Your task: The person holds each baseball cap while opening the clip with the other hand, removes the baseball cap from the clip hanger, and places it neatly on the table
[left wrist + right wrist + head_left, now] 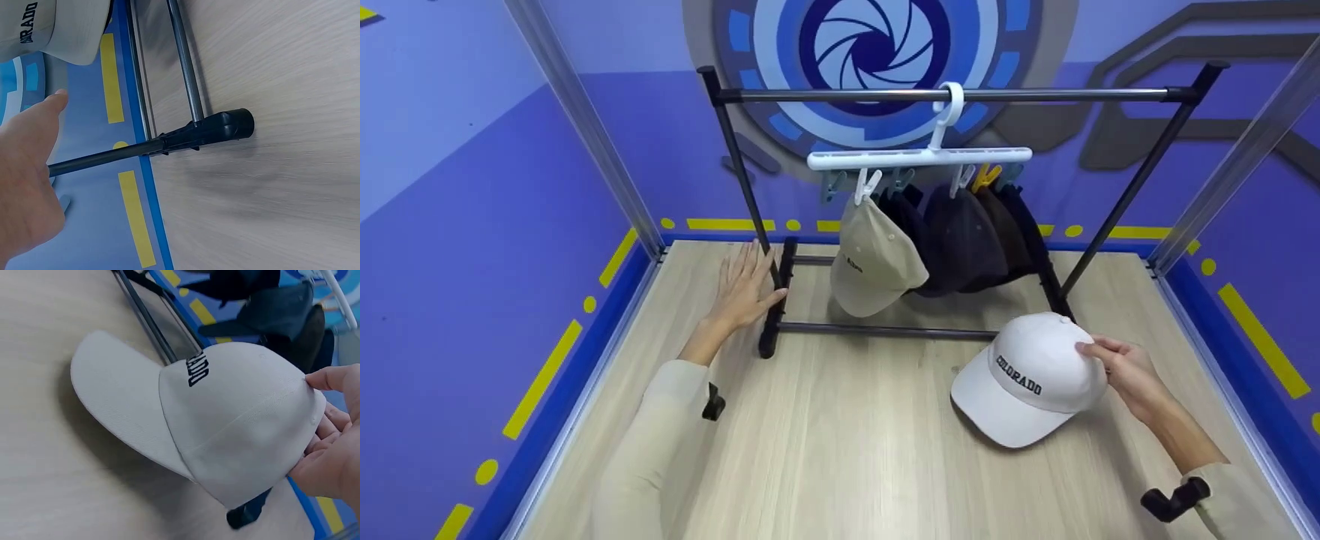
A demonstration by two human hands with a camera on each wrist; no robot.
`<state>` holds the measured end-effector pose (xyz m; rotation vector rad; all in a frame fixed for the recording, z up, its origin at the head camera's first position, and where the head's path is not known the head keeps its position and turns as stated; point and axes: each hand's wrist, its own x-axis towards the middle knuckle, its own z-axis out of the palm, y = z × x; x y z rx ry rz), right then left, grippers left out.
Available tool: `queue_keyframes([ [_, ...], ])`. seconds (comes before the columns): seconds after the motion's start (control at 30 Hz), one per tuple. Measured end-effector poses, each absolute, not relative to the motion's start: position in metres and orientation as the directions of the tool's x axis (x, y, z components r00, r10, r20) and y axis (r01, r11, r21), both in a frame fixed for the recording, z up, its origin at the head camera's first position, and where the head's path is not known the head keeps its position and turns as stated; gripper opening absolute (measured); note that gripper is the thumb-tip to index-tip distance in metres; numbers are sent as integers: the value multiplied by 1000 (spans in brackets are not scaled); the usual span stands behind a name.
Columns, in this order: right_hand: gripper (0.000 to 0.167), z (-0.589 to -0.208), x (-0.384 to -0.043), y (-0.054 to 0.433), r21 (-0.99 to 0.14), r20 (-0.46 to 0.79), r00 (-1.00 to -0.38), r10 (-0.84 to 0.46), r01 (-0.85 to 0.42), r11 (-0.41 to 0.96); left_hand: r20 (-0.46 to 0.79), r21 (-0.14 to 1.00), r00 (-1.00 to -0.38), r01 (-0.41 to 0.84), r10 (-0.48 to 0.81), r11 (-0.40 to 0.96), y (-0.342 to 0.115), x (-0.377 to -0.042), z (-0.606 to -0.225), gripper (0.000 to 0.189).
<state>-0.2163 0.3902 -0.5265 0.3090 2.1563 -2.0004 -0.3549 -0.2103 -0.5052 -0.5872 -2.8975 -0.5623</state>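
Note:
My right hand [1132,375] pinches the back of a white baseball cap [1039,356] lettered COLORADO, thumb on the outside of the crown. In the right wrist view the cap [242,410] is tilted, its brim pointing left over its shadow on the wood. My left hand [742,289] has its fingers extended beside the left post of a black and grey garment rack [885,331]. From the rack's top bar hangs a white clip hanger [919,157]. Clipped to it are a beige cap [874,259] at the left and several dark caps [964,240].
The rack stands on a pale wooden surface [840,450]. Blue and purple printed walls [435,262] with yellow dashes enclose it on the left, back and right. Coloured clothes pegs, one of them a yellow clip [987,177], line the hanger's underside.

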Motion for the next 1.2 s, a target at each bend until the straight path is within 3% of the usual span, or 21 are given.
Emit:
queue_keyframes([
  [0.47,22,-546,-211,428,-935,-336,-942,17,336,113,202,331,-905,422,373,844,-209,-355,-515,81],
  [0.9,17,-551,-207,441,-931,-316,-948,29,316,181,211,344,-904,424,372,838,-208,-358,-517,80],
  [1.2,30,-553,-206,442,-933,-270,-961,67,278,228,196,334,-905,423,377,842,-209,-359,-520,80],
])
